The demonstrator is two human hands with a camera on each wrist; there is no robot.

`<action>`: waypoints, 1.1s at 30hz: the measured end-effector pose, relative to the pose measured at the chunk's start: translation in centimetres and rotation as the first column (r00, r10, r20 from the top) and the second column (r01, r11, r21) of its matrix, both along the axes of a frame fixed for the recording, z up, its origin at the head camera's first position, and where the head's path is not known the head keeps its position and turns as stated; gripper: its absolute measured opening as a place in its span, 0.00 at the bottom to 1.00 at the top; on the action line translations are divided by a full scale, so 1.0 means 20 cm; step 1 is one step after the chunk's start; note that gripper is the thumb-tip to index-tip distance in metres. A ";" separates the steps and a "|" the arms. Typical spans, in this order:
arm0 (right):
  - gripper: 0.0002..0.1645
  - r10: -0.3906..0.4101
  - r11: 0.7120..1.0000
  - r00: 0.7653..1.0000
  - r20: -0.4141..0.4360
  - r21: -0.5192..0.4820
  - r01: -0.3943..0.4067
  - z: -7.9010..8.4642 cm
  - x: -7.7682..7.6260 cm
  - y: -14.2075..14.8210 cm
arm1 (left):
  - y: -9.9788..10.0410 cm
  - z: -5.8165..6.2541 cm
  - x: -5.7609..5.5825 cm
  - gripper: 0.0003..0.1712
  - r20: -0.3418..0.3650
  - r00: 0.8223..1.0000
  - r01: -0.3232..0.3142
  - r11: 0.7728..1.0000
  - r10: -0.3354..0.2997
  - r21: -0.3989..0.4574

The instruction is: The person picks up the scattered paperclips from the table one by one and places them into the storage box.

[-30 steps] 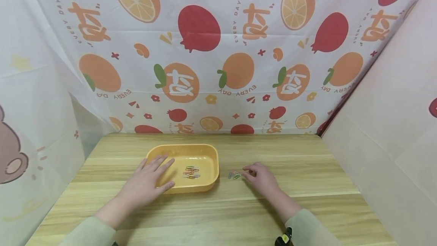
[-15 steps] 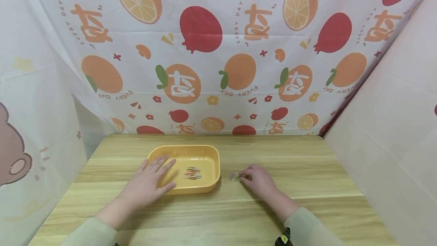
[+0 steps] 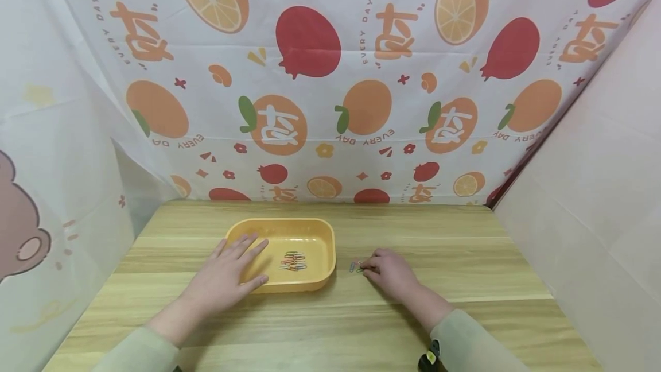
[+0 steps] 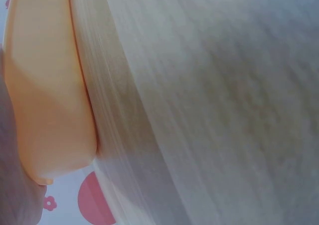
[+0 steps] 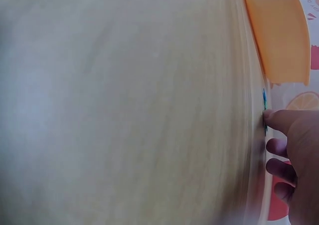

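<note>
My left hand (image 3: 219, 274) lies with fingers spread over the left side of a yellow plastic tray (image 3: 324, 280), fingertips over its inside and thumb along its front rim. Inside the tray is a small heap of colourful paper clips (image 3: 293, 261). Right of the tray, my right hand (image 3: 393, 277) is down at the table, its thumb and forefinger pinching at a green paper clip (image 3: 360, 271), which they partly cover. A blue paper clip (image 3: 352, 267) lies just left of those fingertips. In the right wrist view, the fingertips (image 5: 269, 116) meet the clips low on the tabletop; the other fingers are bent.
Both the tray and the loose clips are on a wood-grain table (image 3: 310, 332). A fruit-print cloth (image 3: 310, 102) hangs along the back edge, with pale cloth walls on the left (image 3: 67, 131) and right (image 3: 583, 200).
My right hand's fingertips have moved slightly left onto the green paper clip and closed together there. The left hand keeps its place on the tray. The whole view has shifted a little.
</note>
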State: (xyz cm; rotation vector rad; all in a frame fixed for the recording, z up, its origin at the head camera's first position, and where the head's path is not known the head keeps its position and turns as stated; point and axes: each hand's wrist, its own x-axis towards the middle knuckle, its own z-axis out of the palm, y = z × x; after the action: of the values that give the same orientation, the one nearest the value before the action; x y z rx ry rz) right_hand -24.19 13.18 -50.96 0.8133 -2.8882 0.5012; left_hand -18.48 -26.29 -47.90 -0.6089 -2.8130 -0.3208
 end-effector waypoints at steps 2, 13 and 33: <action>0.09 0.012 1.000 1.000 -0.011 0.013 -0.012 0.00 -0.01 0.00 | 0.00 0.00 0.00 0.43 -0.002 1.000 0.002 1.000 -0.002 0.001; 0.06 0.047 0.998 0.996 -0.072 0.047 -0.044 0.01 -0.01 -0.01 | 0.00 0.01 0.00 0.43 0.017 1.000 -0.005 1.000 0.005 -0.009; 0.08 -0.049 0.988 0.997 0.053 -0.140 0.056 0.02 -0.01 0.00 | -0.01 0.00 0.00 0.43 -0.007 1.000 0.003 1.000 -0.003 -0.007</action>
State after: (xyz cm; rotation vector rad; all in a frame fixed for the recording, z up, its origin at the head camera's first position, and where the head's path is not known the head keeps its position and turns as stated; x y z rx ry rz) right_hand -24.41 13.17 -50.63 0.7110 -2.8691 0.7212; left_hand -18.57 -26.41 -47.88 -0.6147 -2.8076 -0.3093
